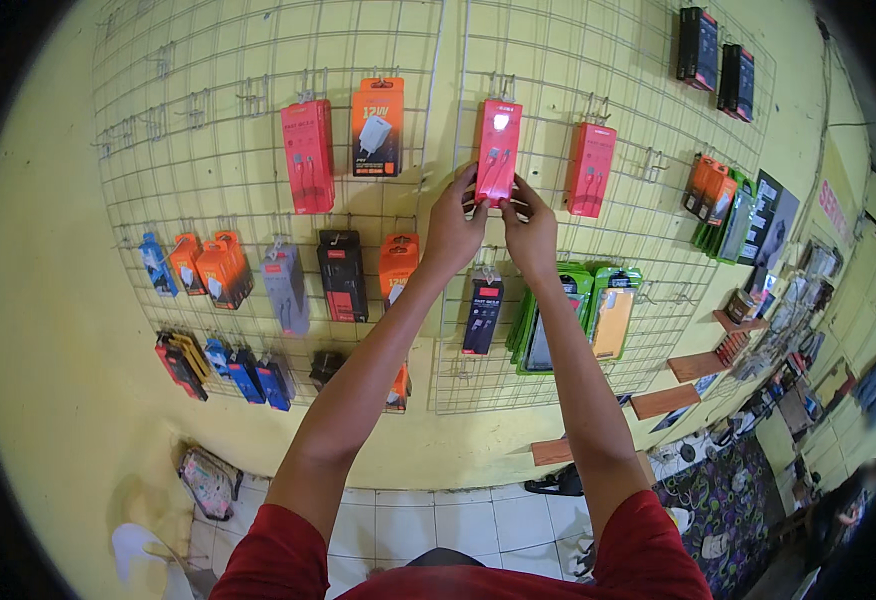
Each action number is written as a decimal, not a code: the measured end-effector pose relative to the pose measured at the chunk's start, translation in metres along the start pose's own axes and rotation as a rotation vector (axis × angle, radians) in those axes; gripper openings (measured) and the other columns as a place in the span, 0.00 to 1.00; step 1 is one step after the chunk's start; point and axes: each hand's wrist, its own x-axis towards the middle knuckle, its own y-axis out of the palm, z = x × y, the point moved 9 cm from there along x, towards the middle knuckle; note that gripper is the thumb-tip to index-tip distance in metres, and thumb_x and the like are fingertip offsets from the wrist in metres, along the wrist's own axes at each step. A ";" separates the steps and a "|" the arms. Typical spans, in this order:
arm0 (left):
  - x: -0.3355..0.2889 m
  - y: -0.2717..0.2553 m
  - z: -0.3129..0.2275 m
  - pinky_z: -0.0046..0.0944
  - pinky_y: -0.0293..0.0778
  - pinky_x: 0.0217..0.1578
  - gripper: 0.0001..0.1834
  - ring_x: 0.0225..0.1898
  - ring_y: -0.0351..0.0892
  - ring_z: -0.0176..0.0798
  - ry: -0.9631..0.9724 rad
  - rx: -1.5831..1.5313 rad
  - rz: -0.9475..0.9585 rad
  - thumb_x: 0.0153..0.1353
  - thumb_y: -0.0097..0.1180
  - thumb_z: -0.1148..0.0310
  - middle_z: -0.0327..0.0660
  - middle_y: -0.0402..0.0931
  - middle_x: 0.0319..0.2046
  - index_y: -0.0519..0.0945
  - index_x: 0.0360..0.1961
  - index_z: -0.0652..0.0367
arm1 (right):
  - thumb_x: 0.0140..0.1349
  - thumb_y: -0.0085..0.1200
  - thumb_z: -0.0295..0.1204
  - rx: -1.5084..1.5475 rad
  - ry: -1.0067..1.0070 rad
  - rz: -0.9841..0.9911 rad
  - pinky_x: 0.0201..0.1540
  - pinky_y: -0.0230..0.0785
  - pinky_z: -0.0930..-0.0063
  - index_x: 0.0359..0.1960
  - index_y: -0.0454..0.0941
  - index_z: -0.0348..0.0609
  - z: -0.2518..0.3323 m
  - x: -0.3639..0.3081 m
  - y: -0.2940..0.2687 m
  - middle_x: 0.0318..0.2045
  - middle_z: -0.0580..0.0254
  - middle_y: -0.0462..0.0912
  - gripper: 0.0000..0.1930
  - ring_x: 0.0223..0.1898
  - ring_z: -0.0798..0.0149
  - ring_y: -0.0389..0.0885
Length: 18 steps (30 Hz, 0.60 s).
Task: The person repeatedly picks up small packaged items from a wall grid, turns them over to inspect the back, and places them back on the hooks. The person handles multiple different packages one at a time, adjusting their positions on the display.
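Both my arms reach up to a wire grid on the wall. My left hand [459, 221] and my right hand [531, 228] grip the lower end of a tall pink cable box [498, 150] from its two sides, thumbs in front. The top of the box is at a metal hook; whether it hangs there freely I cannot tell. Another pink cable box [592, 170] hangs to the right, and an orange and black charger box [378, 130] to the left beside a third pink box [307, 157]. Below my hands hangs a dark cable box [483, 312].
Green phone-case packs [613, 312] hang behind my right forearm. A grey box [284, 287], a black box [343, 276] and several orange boxes [223, 268] hang on the left. Small wooden shelves [666, 402] jut from the wall. A patterned bag [208, 482] stands on the tiled floor [438, 525].
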 end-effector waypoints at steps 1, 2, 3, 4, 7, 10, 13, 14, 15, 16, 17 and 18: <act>-0.004 -0.002 -0.007 0.41 0.78 0.54 0.30 0.56 0.80 0.45 0.023 0.026 -0.021 0.66 0.55 0.78 0.50 0.72 0.62 0.65 0.70 0.58 | 0.68 0.55 0.22 0.044 -0.006 -0.005 0.49 0.77 0.70 0.66 0.70 0.35 0.005 -0.003 -0.001 0.48 0.49 0.84 0.24 0.46 0.61 0.85; -0.007 -0.004 -0.017 0.40 0.78 0.54 0.31 0.55 0.80 0.44 0.049 0.049 -0.037 0.66 0.55 0.79 0.50 0.73 0.62 0.65 0.70 0.58 | 0.68 0.54 0.21 0.085 -0.013 -0.015 0.49 0.77 0.70 0.65 0.71 0.35 0.010 -0.005 -0.005 0.48 0.50 0.84 0.24 0.45 0.62 0.85; -0.012 -0.006 -0.027 0.41 0.80 0.52 0.31 0.54 0.81 0.45 0.069 0.044 -0.053 0.64 0.56 0.81 0.51 0.74 0.59 0.66 0.69 0.58 | 0.68 0.54 0.20 0.125 -0.019 -0.026 0.48 0.77 0.71 0.65 0.71 0.35 0.016 -0.008 -0.009 0.47 0.51 0.85 0.23 0.44 0.63 0.84; -0.015 -0.005 -0.044 0.41 0.81 0.51 0.31 0.52 0.82 0.46 0.097 0.030 -0.066 0.63 0.56 0.82 0.51 0.75 0.56 0.67 0.68 0.59 | 0.68 0.53 0.19 0.164 -0.026 -0.035 0.48 0.78 0.71 0.66 0.71 0.36 0.026 -0.011 -0.016 0.46 0.54 0.84 0.23 0.44 0.66 0.83; -0.020 -0.026 -0.067 0.40 0.82 0.49 0.32 0.50 0.83 0.46 0.142 0.021 -0.084 0.62 0.56 0.84 0.52 0.74 0.56 0.67 0.68 0.60 | 0.66 0.54 0.16 0.241 -0.010 -0.054 0.45 0.77 0.71 0.65 0.73 0.38 0.061 -0.027 -0.014 0.46 0.55 0.85 0.24 0.44 0.68 0.83; -0.022 -0.043 -0.076 0.40 0.80 0.52 0.32 0.51 0.82 0.44 0.147 -0.043 -0.069 0.63 0.56 0.83 0.51 0.74 0.58 0.66 0.69 0.60 | 0.66 0.55 0.17 0.252 -0.064 -0.066 0.46 0.77 0.74 0.65 0.73 0.38 0.086 -0.031 -0.007 0.46 0.57 0.84 0.24 0.46 0.69 0.82; -0.024 -0.061 -0.085 0.40 0.77 0.56 0.31 0.55 0.80 0.41 0.128 -0.095 -0.040 0.66 0.54 0.82 0.49 0.73 0.62 0.65 0.70 0.59 | 0.67 0.55 0.17 0.234 -0.100 -0.074 0.46 0.77 0.75 0.65 0.73 0.39 0.103 -0.035 0.003 0.48 0.58 0.83 0.24 0.46 0.70 0.81; -0.025 -0.069 -0.091 0.40 0.77 0.57 0.31 0.55 0.80 0.41 0.134 -0.107 -0.027 0.66 0.55 0.82 0.48 0.73 0.62 0.65 0.70 0.59 | 0.67 0.55 0.17 0.243 -0.087 -0.085 0.46 0.77 0.75 0.65 0.73 0.40 0.111 -0.038 0.007 0.48 0.58 0.83 0.24 0.46 0.70 0.81; -0.028 -0.078 -0.097 0.39 0.76 0.57 0.31 0.56 0.80 0.41 0.141 -0.119 -0.015 0.66 0.55 0.82 0.48 0.73 0.62 0.64 0.70 0.60 | 0.67 0.55 0.17 0.252 -0.075 -0.095 0.46 0.77 0.75 0.65 0.73 0.40 0.120 -0.042 0.011 0.49 0.58 0.83 0.24 0.47 0.70 0.81; -0.032 -0.090 -0.101 0.40 0.76 0.57 0.31 0.56 0.80 0.40 0.159 -0.125 -0.017 0.66 0.55 0.82 0.48 0.73 0.62 0.64 0.70 0.60 | 0.68 0.54 0.18 0.244 -0.073 -0.102 0.47 0.77 0.75 0.66 0.72 0.41 0.132 -0.049 0.018 0.49 0.58 0.83 0.24 0.47 0.69 0.81; -0.037 -0.102 -0.106 0.40 0.76 0.57 0.31 0.57 0.79 0.40 0.178 -0.130 -0.019 0.66 0.55 0.82 0.48 0.73 0.61 0.64 0.70 0.61 | 0.67 0.54 0.18 0.253 -0.076 -0.114 0.47 0.77 0.75 0.66 0.72 0.40 0.143 -0.056 0.025 0.49 0.58 0.83 0.24 0.47 0.69 0.81; -0.041 -0.116 -0.110 0.40 0.76 0.58 0.31 0.57 0.79 0.40 0.196 -0.134 -0.022 0.65 0.55 0.82 0.48 0.73 0.61 0.64 0.70 0.61 | 0.67 0.55 0.18 0.263 -0.079 -0.126 0.47 0.78 0.74 0.66 0.72 0.40 0.154 -0.062 0.034 0.50 0.58 0.83 0.24 0.47 0.69 0.81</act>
